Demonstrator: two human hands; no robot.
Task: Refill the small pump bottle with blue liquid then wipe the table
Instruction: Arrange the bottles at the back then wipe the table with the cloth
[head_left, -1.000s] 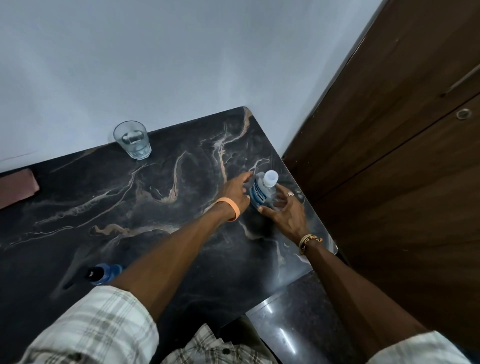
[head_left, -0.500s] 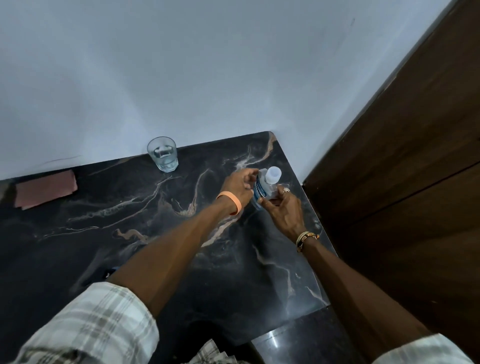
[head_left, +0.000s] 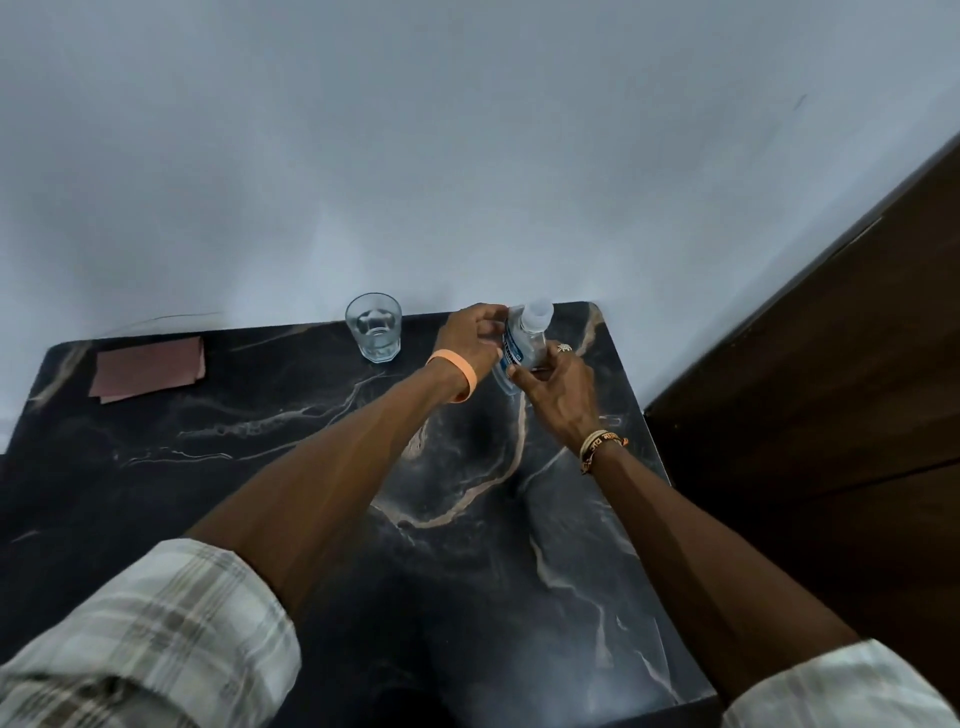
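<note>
The bottle (head_left: 523, 340) is lifted off the table (head_left: 311, 467)
Once stood by the right edge, it has been raised between the left hand (head_left: 470, 338) and right hand (head_left: 558, 387) to the frame's upper middle; the pink cloth (head_left: 148, 366) has been brought fully into view.

**Passages and obstructions: marble table top**

Table (head_left: 249, 499): bare marble at centre-left and lower left of frame, between pink cloth (head_left: 148, 366) and left forearm (head_left: 337, 467). There is a bare wedge at lower centre, between left forearm and right forearm (head_left: 675, 545).

Obstacles:
- Pink cloth, flat, upper left corner.
- Glass (head_left: 374, 327), upright at back edge, just left of left hand (head_left: 467, 338).
- Bottle (head_left: 522, 345), back right corner, gripped by left hand and right hand (head_left: 558, 387).

Limits: wall (head_left: 467, 156) behind; wooden panel (head_left: 831, 415) close along right edge.
</note>
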